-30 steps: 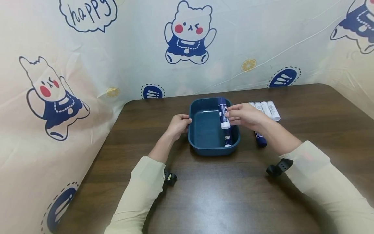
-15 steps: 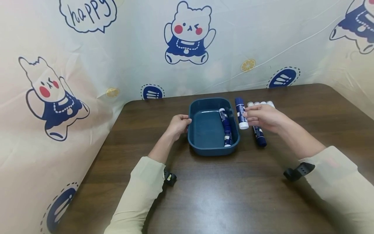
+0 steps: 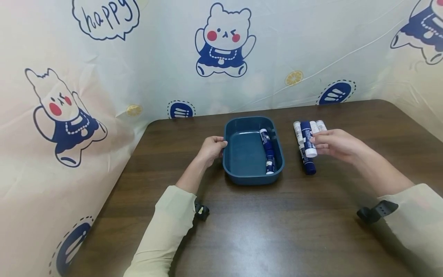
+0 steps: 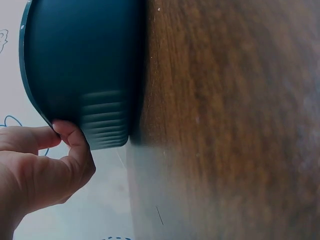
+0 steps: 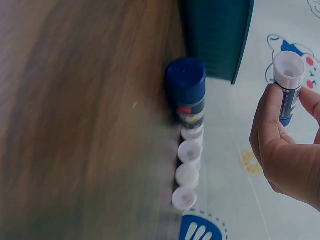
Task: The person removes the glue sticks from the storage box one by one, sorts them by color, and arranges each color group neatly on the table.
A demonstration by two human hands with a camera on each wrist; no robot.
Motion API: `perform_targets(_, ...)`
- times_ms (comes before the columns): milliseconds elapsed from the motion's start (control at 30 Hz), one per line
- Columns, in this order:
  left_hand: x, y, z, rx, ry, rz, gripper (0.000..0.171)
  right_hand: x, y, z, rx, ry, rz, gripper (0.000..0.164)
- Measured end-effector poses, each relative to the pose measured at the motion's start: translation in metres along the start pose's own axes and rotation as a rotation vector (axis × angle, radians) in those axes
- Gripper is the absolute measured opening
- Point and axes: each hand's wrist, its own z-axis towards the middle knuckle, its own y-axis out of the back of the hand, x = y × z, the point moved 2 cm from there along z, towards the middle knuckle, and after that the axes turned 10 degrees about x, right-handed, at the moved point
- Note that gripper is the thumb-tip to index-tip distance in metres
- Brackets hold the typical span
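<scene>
Pinching a blue glue stick [image 3: 307,137] between thumb and fingers of the right grip [image 3: 339,145], up off the tabletop [image 3: 252,231], right of the tray [image 3: 252,180] and over a row of white tubes [image 3: 297,131]! Pinching the tray's left rim, too, with the left grip [image 3: 210,150]. Best handled, by the look of that crowding: carry well above the row, lower level, loosen only once fully supported. Brace the tray lightly, without tipping. And now, aimed cap first toward the patterned backdrop [image 3: 225,92], white base toward the person; running front to back along the long axis, leaning slightly left at the far end.
</scene>
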Motion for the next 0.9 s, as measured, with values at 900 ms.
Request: perform_targets(900, 0.000, 0.000, -0.002, 0.008, -0.008, -0.012, 0.033, -0.039, 0.032, -0.008, 0.026, -0.149, -0.197, 0.026)
